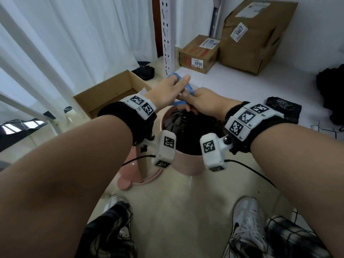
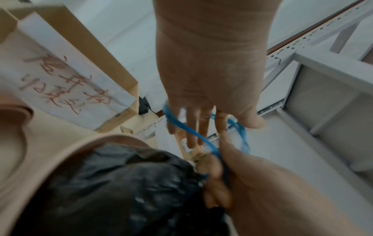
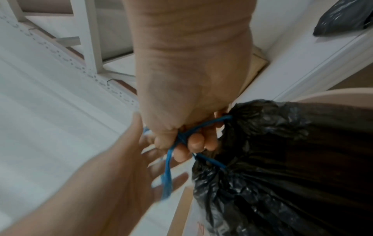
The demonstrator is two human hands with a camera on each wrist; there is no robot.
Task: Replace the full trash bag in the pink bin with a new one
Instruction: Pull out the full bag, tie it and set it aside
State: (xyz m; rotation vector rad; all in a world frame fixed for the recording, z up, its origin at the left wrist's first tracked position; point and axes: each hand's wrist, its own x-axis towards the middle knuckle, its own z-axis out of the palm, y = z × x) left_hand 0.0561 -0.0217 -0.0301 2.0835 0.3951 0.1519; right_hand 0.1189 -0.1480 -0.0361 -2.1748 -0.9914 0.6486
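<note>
Full black trash bag (image 1: 188,125) in pink bin (image 1: 186,162): right hand (image 1: 204,101) grips blue drawstring (image 3: 167,172), left hand (image 1: 171,88) open-fingered through its loop; risk: thin drawstring snapping or slipping under load.

Right hand (image 1: 202,101) hides the drawstring (image 1: 189,88) knot.

floor (image 1: 176,211): beige, glossy | curtains (image 1: 65,34): white | shelving upright (image 1: 168,34): perforated white metal | wall (image 1: 195,15): white
</note>
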